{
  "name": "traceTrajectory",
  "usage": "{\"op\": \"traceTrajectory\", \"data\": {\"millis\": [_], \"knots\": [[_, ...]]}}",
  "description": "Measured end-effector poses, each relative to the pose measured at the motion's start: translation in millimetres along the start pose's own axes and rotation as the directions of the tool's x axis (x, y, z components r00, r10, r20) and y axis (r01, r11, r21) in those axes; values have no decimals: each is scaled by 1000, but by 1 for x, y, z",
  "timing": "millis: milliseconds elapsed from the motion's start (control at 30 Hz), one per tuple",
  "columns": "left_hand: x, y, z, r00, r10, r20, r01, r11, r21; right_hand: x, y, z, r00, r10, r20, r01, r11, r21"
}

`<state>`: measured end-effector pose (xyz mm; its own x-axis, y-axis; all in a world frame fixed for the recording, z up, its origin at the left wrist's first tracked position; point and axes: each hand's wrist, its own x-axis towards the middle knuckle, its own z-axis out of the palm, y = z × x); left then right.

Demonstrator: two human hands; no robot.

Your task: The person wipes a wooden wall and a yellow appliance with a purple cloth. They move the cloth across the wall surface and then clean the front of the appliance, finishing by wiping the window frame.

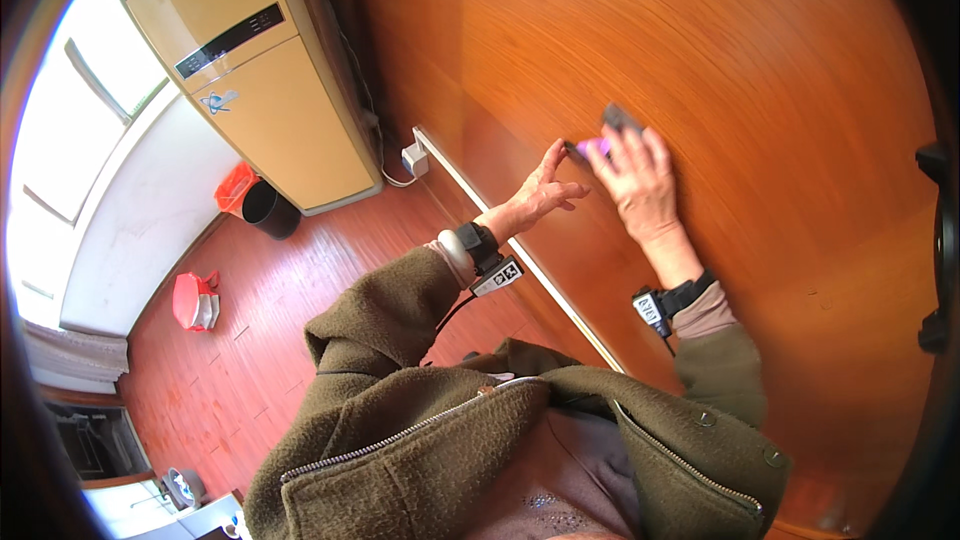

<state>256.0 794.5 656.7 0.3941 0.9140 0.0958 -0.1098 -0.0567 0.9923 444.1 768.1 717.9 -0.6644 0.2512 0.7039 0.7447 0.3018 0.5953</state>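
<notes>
My right hand [641, 180] lies against a wood-grain panel [750, 127], its fingers over a dark, blurred object [622, 118] with a purple part [595, 148] showing beside the fingers. What the object is, I cannot tell. To its left, my left hand [541, 191] has thumb and forefinger raised close together at a small dark end [574, 151] beside the purple part; whether they pinch it is not clear. The other fingers of that hand are spread. Both wrists wear black straps with small devices, and the left one also has a pale bangle.
A white strip [547, 279] runs along the panel's lower edge, with a plug [415, 160] and cable by its end. At left stand a tall cream floor air conditioner [277, 120], a black bin [271, 210] with a red bag, and a red bag [196, 301] on the wooden floor.
</notes>
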Motion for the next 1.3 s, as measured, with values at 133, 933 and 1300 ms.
{"op": "traceTrajectory", "data": {"millis": [133, 933, 1300], "knots": [[4, 10, 3, 1000, -18, 12, 18, 1000, 15, 63, 66, -15, 956, 229, -183, -256, 957, -139], [-10, -15, -1, 997, -26, 69, 16, 990, 142, 60, -2, 4, 966, 200, 164, -157, 957, -245], [-1, -19, -13, 998, 7, 66, -20, 981, 195, 112, 32, 14, 954, 280, -109, -296, 937, -183]]}}
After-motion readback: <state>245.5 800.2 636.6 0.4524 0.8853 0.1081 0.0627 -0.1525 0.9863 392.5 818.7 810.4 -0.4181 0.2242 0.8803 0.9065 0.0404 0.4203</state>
